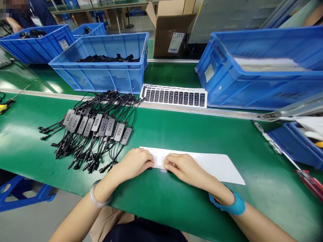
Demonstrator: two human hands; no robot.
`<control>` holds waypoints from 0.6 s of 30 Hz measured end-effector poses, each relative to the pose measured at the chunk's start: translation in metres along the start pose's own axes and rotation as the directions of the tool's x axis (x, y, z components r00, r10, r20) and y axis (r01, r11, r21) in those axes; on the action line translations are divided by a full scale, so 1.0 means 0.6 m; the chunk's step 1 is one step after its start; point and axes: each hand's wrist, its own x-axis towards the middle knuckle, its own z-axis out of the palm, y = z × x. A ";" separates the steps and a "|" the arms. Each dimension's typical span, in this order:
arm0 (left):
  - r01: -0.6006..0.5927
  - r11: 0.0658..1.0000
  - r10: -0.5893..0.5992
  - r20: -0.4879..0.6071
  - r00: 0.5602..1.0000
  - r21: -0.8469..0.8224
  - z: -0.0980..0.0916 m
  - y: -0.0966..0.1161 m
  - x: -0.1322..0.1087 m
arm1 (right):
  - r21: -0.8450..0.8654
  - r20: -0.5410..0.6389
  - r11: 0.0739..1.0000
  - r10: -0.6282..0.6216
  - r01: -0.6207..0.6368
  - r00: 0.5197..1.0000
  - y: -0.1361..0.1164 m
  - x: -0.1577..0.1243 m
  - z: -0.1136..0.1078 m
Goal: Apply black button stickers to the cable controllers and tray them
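Green desk (176, 134): left hand (136, 163) and right hand (185, 168) palm-down, knuckles nearly meeting, fingers (169, 164) curled tight, pinching white sheet (214, 164) at near edge.

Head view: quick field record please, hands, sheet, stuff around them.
left hand: fingers curled on white sheet, left end
right hand: fingers curled at sheet's near edge
grip: hidden under the fingers
left of hands: pile of black cable controllers
beyond: black label sheets, blue crate
surface: green belt
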 end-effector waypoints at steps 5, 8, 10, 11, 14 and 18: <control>0.231 0.927 -0.200 -0.129 0.971 0.295 0.047 0.024 0.006 | -0.197 -0.137 0.979 0.029 -0.056 0.990 -0.008 -0.004 0.023; 0.235 0.938 -0.213 -0.111 0.971 0.255 0.043 0.025 0.005 | -0.120 -0.119 0.992 0.029 -0.044 0.992 -0.003 0.000 0.017; 0.152 0.974 -0.136 -0.099 0.986 0.170 0.028 0.024 0.007 | 0.022 -0.062 1.000 0.006 -0.004 0.998 0.001 0.003 0.009; 0.104 0.985 -0.091 -0.094 0.991 0.136 0.022 0.024 0.009 | 0.084 -0.041 0.996 -0.007 0.010 0.999 0.001 0.005 0.006; 0.044 0.993 -0.040 -0.042 0.998 0.107 0.012 0.026 0.022 | 0.190 -0.032 0.982 0.008 -0.002 0.999 -0.002 0.007 0.001; 0.039 0.990 -0.046 0.045 0.998 0.136 0.020 0.025 0.036 | 0.245 0.016 0.968 0.042 -0.045 0.999 -0.004 -0.005 -0.011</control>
